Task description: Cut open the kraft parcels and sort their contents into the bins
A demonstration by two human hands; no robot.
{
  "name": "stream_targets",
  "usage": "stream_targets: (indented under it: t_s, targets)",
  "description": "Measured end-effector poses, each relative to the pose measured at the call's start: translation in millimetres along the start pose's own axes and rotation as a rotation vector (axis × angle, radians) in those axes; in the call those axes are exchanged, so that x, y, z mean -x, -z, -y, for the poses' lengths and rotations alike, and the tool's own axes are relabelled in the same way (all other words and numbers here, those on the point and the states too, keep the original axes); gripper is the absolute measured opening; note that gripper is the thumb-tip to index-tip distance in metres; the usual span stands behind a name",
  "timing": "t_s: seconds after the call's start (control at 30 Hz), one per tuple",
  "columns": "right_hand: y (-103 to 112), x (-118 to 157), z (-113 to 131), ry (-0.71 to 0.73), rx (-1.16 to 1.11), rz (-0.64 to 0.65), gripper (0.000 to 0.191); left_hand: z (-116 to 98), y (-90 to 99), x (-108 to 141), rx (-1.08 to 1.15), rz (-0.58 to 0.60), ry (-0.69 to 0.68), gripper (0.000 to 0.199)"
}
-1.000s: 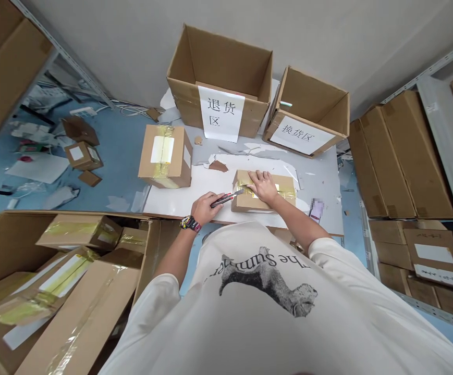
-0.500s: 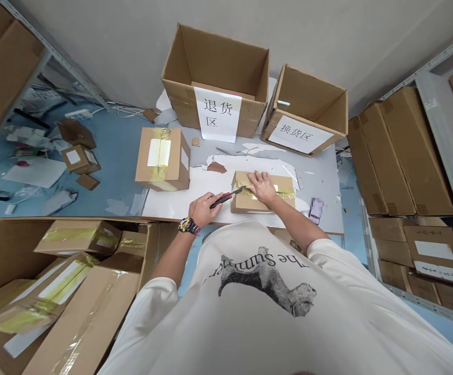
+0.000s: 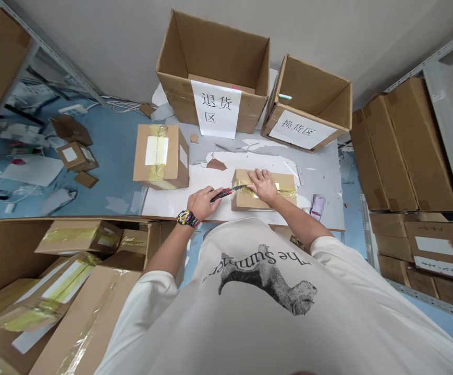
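On the counter (image 3: 320, 179), the left hand (image 3: 201, 203) closes its grip on a box cutter (image 3: 222, 195), its blade apparently touching the taped cardboard box (image 3: 245, 200), while the open right hand (image 3: 263, 186) presses flat on top.

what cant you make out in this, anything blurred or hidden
From the head view:
- pixelated item on the white table: blurred, kind unclear
- tape under the right hand on the carton: hidden by that hand
- blade tip of the utility knife: too small to see
- writing on the label on the shelved carton: too small to read
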State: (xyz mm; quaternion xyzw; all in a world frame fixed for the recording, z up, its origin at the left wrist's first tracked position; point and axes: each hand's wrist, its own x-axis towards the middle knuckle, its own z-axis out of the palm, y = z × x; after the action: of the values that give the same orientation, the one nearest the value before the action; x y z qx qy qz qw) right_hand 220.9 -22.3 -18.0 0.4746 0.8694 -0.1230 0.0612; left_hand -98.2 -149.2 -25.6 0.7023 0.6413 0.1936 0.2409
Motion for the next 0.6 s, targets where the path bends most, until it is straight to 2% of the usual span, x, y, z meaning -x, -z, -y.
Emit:
stream_targets:
  t_s: [0.13, 0.3, 0.37, 0.47, 0.53, 0.6]
  targets:
    - [1.4, 0.5, 1.5, 0.007, 0.001, 0.011, 0.083, 7.9, 1.2, -10.5, 0.012, 0.024, -0.043, 0.053]
    - [3.4, 3.4, 5.8, -0.001, 0.019, 0.019, 0.082, 30.8, 13.2, -14.0, 0.078, 0.000, -0.086, 0.050]
    - [3.3, 5.5, 6.1, -0.005, 0.001, 0.025, 0.081, 40.6, 24.6, -19.0, 0.154, -0.080, -0.050, 0.051]
    - [3.2, 7.8, 4.8, -0.006, -0.014, 0.037, 0.079, 47.2, 44.8, -31.0, 0.293, -0.275, 0.035, 0.054]
    - [4.1, 7.3, 3.4, -0.013, -0.011, 0.037, 0.079, 42.4, 52.5, -38.1, 0.352, -0.337, 0.048, 0.056]
    - [5.9, 5.2, 1.9, -0.013, -0.010, 0.035, 0.079, 31.5, 50.1, -42.4, 0.358, -0.368, 0.060, 0.059]
